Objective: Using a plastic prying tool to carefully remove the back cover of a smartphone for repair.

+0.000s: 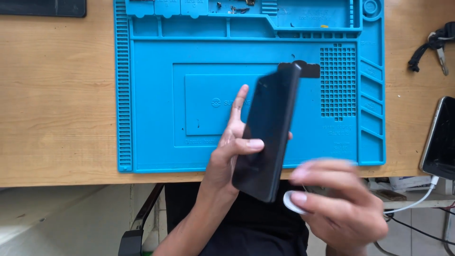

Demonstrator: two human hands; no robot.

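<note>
The left hand (227, 156) grips a black smartphone (268, 135) tilted above the blue repair mat (151, 118) — an inspection step. The right hand (339, 204), blurred, pinches a small white disc (290, 203) — the next move likely calls for steady alignment.

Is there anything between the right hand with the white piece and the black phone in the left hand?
Nothing visible. The right hand, blurred, holds a white piece right beside the lower end of the phone, which the left hand grips above the blue mat.
</note>
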